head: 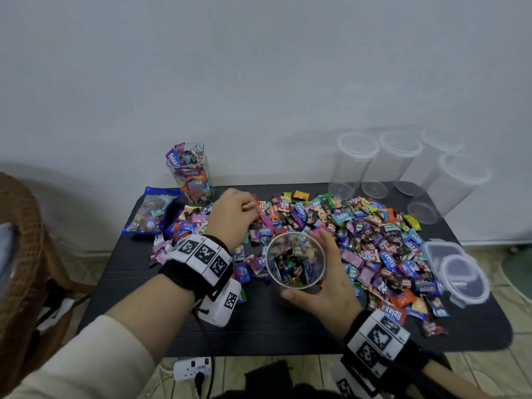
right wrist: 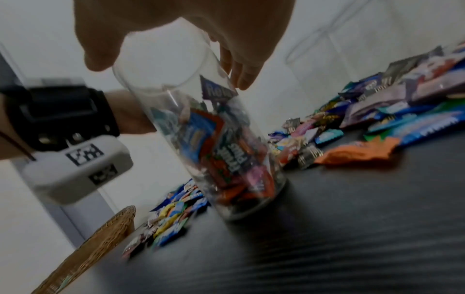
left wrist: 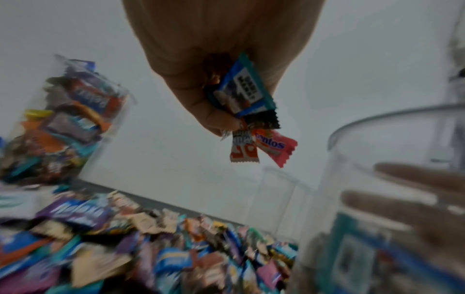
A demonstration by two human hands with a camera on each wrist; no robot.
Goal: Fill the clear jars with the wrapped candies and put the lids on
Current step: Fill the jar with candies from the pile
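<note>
Clear plastic jar (head: 295, 262), partly filled, stands lower centre of the head view on the black table (head: 288, 326); right hand (head: 331, 283) wraps it, fingers curved round its wall. Left hand (head: 233, 216) up-left of it pinches a few wrapped candies (left wrist: 247, 111), fingers clamped. Candy pile (head: 359, 226) sprawls centre-right, full jar (head: 191, 174) behind.
</note>
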